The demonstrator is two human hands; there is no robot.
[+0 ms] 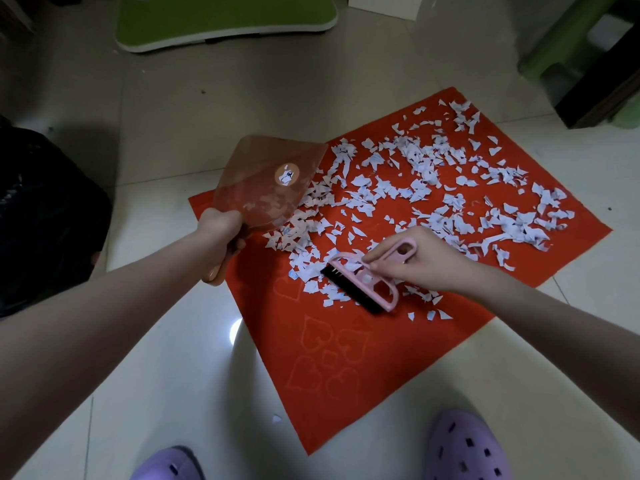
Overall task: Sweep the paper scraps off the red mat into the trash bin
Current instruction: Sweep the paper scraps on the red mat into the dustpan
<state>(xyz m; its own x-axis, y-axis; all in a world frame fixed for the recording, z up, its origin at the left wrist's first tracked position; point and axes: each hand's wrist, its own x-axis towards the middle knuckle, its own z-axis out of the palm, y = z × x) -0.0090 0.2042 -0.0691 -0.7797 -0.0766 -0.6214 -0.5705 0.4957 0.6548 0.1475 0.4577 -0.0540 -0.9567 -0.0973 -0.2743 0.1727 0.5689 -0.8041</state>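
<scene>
A red mat [332, 375] with heart patterns lies on the tiled floor. White paper scraps [433, 188] cover its far half. My left hand [221, 226] grips the handle of a translucent orange dustpan [270, 181], held tilted above the mat's left edge. My right hand [412, 261] holds a pink hand brush [363, 282] by its handle, with the black bristles down among scraps near the mat's middle. A dark trash bin [41, 216] lined with a black bag stands at the far left.
A green and white board [225, 19] lies on the floor at the back. A green stool and dark furniture [595, 60] stand at the back right. My feet in purple clogs [464, 448] are at the mat's near edge.
</scene>
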